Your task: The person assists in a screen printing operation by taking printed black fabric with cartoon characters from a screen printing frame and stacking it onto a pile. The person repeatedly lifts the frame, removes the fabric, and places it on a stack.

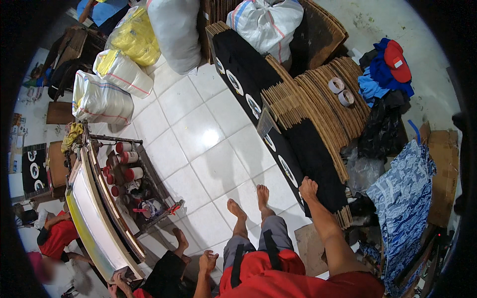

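Note:
My right hand (308, 188) is closed at the edge of a black cloth (310, 154) with white round prints, and its fingers appear to pinch the fabric. This cloth lies over the near end of a long row of upright brown boards (288, 102). Another black cloth (248, 57) with similar round prints covers the far end of the row. Between them stands a small clear-looking panel (267, 123). My left hand (207, 260) hangs low beside my left leg, its fingers curled in, with nothing visible in them.
At left, a rack (164, 213) holds red-and-white tubs (133, 174) beside a pale framed screen (94, 213). A co-worker's leg (181, 242) reaches close to my left hand. Stuffed white sacks (102, 99) stand farther back. Tape rolls (336, 85) and patterned blue cloth (405, 184) are at right.

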### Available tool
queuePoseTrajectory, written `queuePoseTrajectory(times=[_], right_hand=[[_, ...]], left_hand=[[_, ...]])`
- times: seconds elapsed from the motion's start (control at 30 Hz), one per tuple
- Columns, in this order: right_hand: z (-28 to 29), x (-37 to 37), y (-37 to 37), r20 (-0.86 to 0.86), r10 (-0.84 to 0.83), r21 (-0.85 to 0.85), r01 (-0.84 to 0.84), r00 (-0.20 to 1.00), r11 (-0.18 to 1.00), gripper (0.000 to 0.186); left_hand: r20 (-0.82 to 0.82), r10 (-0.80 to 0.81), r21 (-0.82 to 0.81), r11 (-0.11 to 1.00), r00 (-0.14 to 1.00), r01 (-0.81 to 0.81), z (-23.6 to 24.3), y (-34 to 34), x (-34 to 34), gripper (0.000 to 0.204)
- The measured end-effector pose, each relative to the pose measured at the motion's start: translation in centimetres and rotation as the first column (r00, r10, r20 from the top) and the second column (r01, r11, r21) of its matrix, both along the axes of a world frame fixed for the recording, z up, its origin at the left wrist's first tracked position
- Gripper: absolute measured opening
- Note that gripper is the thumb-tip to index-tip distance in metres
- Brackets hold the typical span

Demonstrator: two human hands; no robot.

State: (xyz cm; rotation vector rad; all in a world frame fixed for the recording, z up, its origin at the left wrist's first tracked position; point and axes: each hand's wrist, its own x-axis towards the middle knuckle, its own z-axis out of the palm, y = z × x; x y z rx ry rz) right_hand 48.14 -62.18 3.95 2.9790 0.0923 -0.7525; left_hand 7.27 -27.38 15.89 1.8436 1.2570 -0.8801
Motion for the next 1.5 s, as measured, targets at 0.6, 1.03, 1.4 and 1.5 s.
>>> queuePoseTrajectory(times=[0.6,1.03,1.4,1.5], right_hand=[[1.1,0.7,0.7,0.011,-0.023,-0.029,0.023,1.0,0.999,0.016],[9.1,-2.9,2.9,0.093,-0.03,0.105,0.02,0.995,0.994,0.025],[11.7,-14.8,5.8,-0.208,-0.042,0.092,0.062,0.977,0.994,0.027],[12.4,-16.6,6.6,-0.213,-0.143,0.106,0.168,0.967,0.98,0.026]], left_hand=[[-0.039,0.053,-0.005,0.999,0.998,-0.054,0.6,0.2,-0.3,0.045],[0.076,0.026,-0.01,1.0,0.997,-0.025,1.0,0.8,2.9,0.046],[0.24,0.032,-0.042,0.999,0.97,-0.023,-4.5,5.6,0.7,0.039],[0.21,0.278,-0.298,0.931,0.937,-0.209,-6.5,8.0,-0.6,0.026]])
